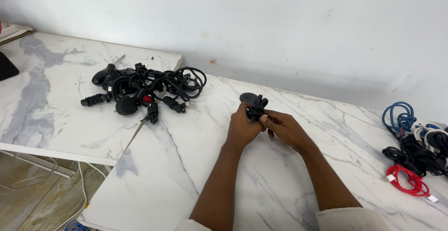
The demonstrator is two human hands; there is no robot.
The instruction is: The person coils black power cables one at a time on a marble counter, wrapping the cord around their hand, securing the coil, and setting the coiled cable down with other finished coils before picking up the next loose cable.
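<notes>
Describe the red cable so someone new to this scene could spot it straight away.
Follow the marble table to its far right edge, where a heap of cables lies. The red cable is the coiled one at the heap's near side, with white plugs at its ends; its neighbours are black, blue and white.

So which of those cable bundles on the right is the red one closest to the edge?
The red cable with white plugs, coiled nearest the table's front edge. The blue cable lies farther back by the wall, and the black cables sit between them.
</notes>
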